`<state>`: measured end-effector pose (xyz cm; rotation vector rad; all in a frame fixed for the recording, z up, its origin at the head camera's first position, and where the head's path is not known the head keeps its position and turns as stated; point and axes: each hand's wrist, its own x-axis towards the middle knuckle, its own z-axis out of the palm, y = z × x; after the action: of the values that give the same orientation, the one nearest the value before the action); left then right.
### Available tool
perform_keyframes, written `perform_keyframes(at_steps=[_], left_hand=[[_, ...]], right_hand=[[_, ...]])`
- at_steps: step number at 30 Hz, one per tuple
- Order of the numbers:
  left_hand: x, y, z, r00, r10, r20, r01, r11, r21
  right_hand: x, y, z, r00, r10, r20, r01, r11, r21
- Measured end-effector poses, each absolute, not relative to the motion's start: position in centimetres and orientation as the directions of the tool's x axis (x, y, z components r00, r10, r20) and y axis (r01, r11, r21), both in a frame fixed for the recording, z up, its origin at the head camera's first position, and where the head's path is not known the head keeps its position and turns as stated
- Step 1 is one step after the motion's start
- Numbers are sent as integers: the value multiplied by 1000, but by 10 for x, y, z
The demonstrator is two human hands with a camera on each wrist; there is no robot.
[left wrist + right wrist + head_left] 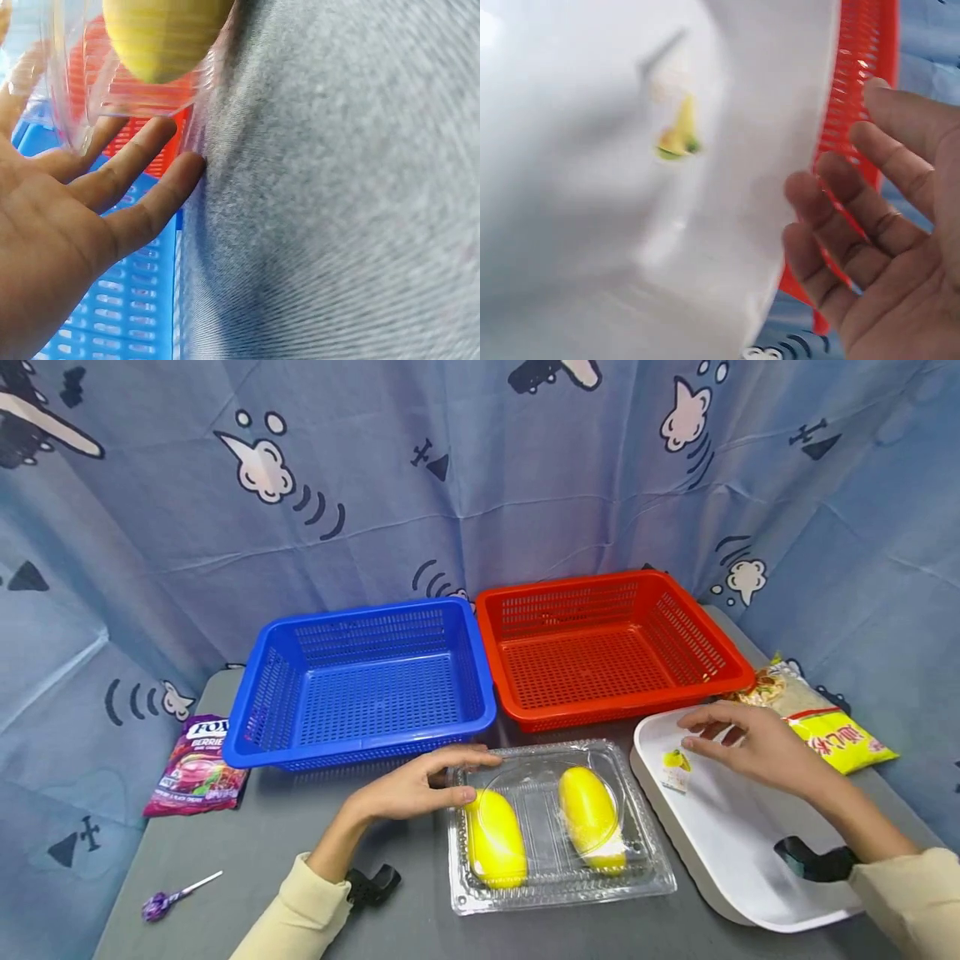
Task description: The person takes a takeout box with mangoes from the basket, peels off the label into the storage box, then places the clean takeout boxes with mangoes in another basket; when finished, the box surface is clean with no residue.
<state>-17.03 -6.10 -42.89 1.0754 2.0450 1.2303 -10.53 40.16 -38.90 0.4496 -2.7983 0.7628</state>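
A clear plastic clamshell box [540, 827] lies on the table with two yellow, mango-like fruits inside, a left one [497, 843] and a right one [588, 810]. At the box's far left corner is my left hand [420, 787], thumb and fingers spread, touching the plastic. The left wrist view has the fingers [139, 161] nearly straight beside the box, with one fruit [165, 37] above them. Over the white tray [757, 835] hovers my right hand [757, 747], its fingers loosely bent and holding nothing. A lemon-pictured sticker [677, 768] is near those fingers.
Behind the box stand a blue basket [360, 743] and a red basket [630, 702]. A purple candy bag [198, 768] and a lollipop [172, 897] lie at the left. A yellow-and-clear food packet [832, 735] lies at the right. A patterned curtain [450, 485] hangs behind.
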Motion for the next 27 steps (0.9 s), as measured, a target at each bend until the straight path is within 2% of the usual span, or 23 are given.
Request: perform_keyframes(at_steps=[4,8,10,13,17,27], left_hand=[[-171,-60,-432,-535,845,-11,361,240,901],[-170,-60,-431,-528,848,-34,344,250,905],[-170,-59,-431,-529,848,-40,342,256,904],[-169,-58,-432,-534,845,-38,341,257,904],[-168,-57,-433,-549,836,-23,345,251,904],[-165,-55,-433,-569,822,4,338,229,913]], right_hand=[[-114,404,-374,-927,-137,349,-313,797,-516],[-125,413,-367,-902,-53,429,-298,795,-528],[-130,418,-367,-904,-7,427,-259,803,-536],[-135,426,-367,-928,49,370,-175,819,-547],[-143,438,-367,-961,54,270,-96,853,-513],[-161,451,-369,-998,1,68,-26,920,-390]])
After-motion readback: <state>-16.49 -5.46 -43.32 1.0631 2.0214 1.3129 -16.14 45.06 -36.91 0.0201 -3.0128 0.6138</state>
